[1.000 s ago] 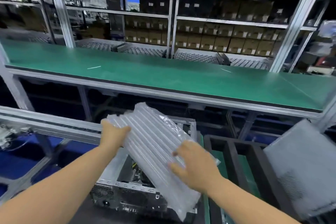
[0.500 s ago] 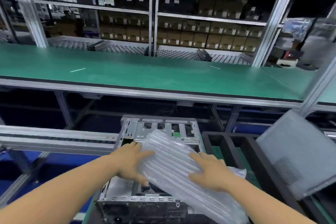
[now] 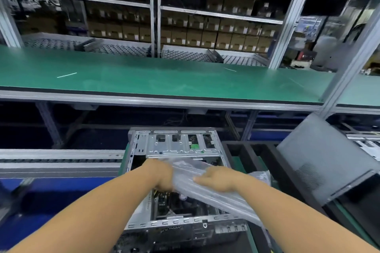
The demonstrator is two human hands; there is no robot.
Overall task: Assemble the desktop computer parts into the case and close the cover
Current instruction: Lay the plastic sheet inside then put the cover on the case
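The clear ribbed air-cushion plastic bag (image 3: 205, 189) lies slanted across the top of the open silver sheet-metal computer case (image 3: 178, 170), running from the case's far-left interior down toward the near-right corner, w/ both hands on it. Left hand (image 3: 162, 172) is at the bag's upper-left end, fingers curled over the edge and gripping it; fingertips are hidden under the film. Right hand (image 3: 218, 177) lies on top of the bag near its middle, fingers mostly straight and pointing left, pressing flat; can't tell if the thumb wraps under. The 2 hands sit close together, approx. over the case centre.

Bag is translucent, glossy, w/ long parallel tube ridges, crumpled at its right end. Case is a boxy perforated steel frame, cover off, w/ a stamped drive-bay plate at the far end and dark boards and cables inside. Right of it stands a black foam tray w/ rectangular compartments (image 3: 265, 154), and a flat grey metal side panel w/ a vent grille (image 3: 320, 156) leans tilted against it. Behind runs a long green matte workbench (image 3: 164, 78).
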